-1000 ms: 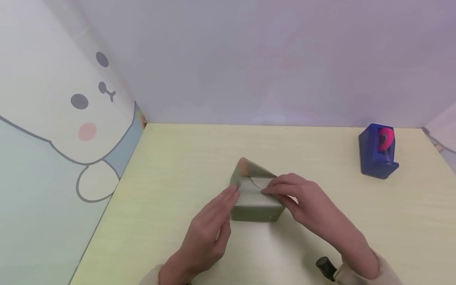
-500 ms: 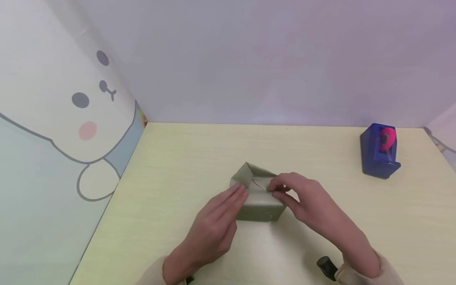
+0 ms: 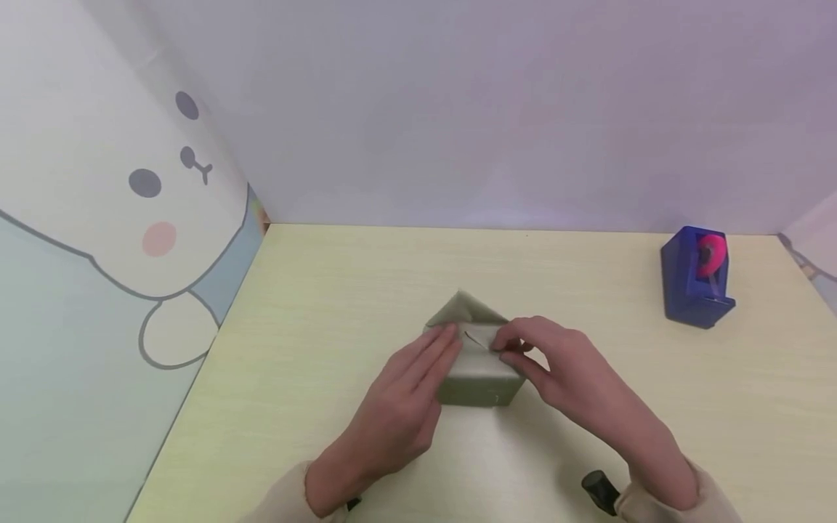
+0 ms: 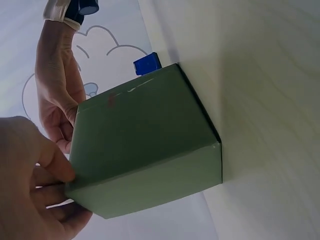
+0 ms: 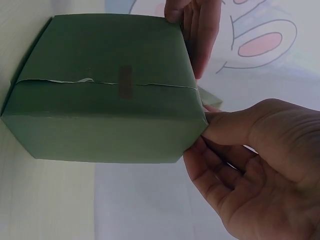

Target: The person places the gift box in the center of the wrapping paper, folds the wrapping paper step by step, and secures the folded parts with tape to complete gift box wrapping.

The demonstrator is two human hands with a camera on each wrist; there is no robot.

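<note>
A box wrapped in green paper (image 3: 477,388) stands on the table, with a folded paper flap (image 3: 458,306) rising to a point at its far top edge. My left hand (image 3: 405,399) lays its straight fingers across the left part of the top. In the left wrist view, its thumb (image 4: 60,167) rests at the box's upper edge. My right hand (image 3: 556,363) pinches the paper at the top right edge between thumb and fingers, beside a dark slit in the folds. The right wrist view shows a seam across one side and a brownish strip of tape (image 5: 125,81) over it.
A blue tape dispenser (image 3: 696,280) with a pink roll stands at the back right of the pale wooden table (image 3: 340,290). A black cylindrical object (image 3: 599,492) sits beside the right sleeve. Behind the table is a plain pale wall (image 3: 490,109); a cartoon-printed sheet (image 3: 98,218) is at left.
My left hand has slid right and away over the top, folding the left paper inward; the orange patch there is now covered. My right fingers have drawn slightly together at the right edge.
</note>
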